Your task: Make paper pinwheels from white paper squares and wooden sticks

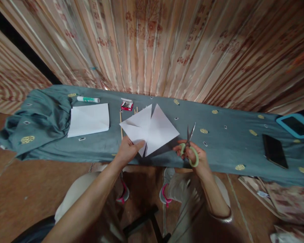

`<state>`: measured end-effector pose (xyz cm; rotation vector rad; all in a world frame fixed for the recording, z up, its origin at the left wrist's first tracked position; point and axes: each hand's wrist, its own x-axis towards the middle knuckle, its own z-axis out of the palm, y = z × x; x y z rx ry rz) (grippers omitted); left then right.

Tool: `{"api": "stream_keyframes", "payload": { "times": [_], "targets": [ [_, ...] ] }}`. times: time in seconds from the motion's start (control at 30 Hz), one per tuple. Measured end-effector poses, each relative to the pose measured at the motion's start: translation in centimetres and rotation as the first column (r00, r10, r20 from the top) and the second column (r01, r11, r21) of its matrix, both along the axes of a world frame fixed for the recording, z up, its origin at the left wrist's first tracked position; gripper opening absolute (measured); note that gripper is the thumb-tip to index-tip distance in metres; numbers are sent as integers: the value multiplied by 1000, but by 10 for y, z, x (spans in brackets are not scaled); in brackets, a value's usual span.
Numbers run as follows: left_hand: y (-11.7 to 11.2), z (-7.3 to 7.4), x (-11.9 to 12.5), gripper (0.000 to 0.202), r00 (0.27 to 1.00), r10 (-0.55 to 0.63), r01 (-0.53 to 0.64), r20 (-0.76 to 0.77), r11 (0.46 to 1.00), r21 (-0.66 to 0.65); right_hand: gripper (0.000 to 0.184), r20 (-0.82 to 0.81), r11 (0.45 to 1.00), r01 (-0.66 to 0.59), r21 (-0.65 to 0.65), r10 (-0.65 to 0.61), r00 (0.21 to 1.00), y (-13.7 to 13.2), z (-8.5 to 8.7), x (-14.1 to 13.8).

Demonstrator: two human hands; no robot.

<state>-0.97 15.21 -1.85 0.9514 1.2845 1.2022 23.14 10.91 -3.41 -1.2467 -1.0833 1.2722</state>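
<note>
My left hand (128,148) pinches a white square of paper (157,130) at its near left edge, thumb on top. The paper is turned cornerwise, with slits running in from its corners at the top, the left and the bottom. My right hand (196,155) holds scissors (190,145) with pale green handles, fingers in the loops. Their blades point away from me, slightly apart, to the right of the paper and not touching it. Thin wooden sticks (121,125) lie partly under the paper's left side.
A stack of white paper (90,119) and a glue stick (88,99) lie on the left of the cloth-covered table (223,148). Behind the sheet is a small red box (127,104). At the right are a dark phone (275,151) and a blue-framed tablet (296,125). A curtain (152,47) hangs behind.
</note>
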Motion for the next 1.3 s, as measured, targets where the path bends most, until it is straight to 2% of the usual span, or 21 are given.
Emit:
{"api": "stream_keyframes", "payload": {
  "times": [0.17,0.33,0.57,0.77,1.3],
  "targets": [
    [-6,-3,10,22,987,-153,155,58,987,-30,51,0,994,106,39,-106,994,15,0,-6],
    [-8,-3,11,19,971,-216,225,101,971,-86,48,-32,988,150,-44,-152,988,17,8,-13],
    [-8,1,11,28,951,-241,272,192,949,-157,43,-129,983,162,-82,-172,977,15,9,-13],
    [-9,4,10,30,926,-257,312,277,933,-179,43,-138,983,157,-95,-169,976,15,8,-12],
    [-9,3,8,27,926,-255,312,279,933,-182,48,-134,981,159,-113,-173,976,12,20,-17]
  ]
}}
